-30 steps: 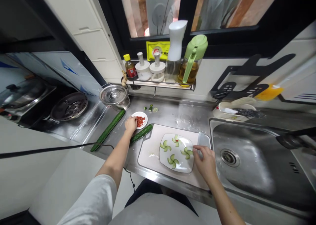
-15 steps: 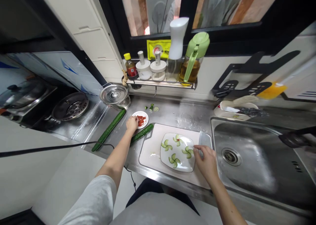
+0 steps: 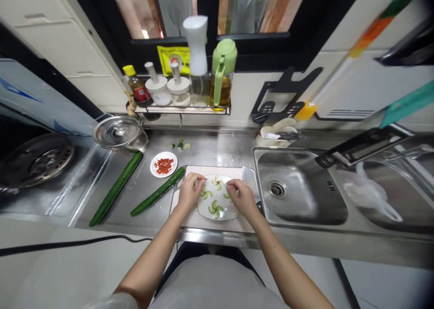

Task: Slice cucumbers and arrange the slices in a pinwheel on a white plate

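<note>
While both hands work over the plate (image 3: 224, 213), the head view shows the left hand (image 3: 190, 190) with its fingers curled and pinched together at the plate's far left edge, its fingertips (image 3: 200, 180) just by the cucumber slices (image 3: 214, 208); whether anything sits in that pinch is too small to tell. Opposite it, the right hand (image 3: 239, 196) is partly curled too, fingers drawn close and touching down on the plate's right side, by a slice there; what it grips, if anything, cannot be made out. That plate is white and squarish, with green slices set in small pinwheel groups, and it rests on a white board (image 3: 217, 171) at the counter's front edge, just left of the sink (image 3: 298, 196). Beside the board's left corner lies a cucumber (image 3: 158, 191), slanted, its upper end close to the board. Further left lies a second, longer cucumber (image 3: 115, 189), also slanted. Between their upper ends stands a small dish (image 3: 163, 164) holding chopped red bits. Behind the dish, a few green offcuts (image 3: 181, 145) lie on the steel counter (image 3: 210, 148). Near the long cucumber's far end stands a lidded pot (image 3: 118, 133). Against the wall hangs a rack (image 3: 183, 110) of bottles and jars.
</note>
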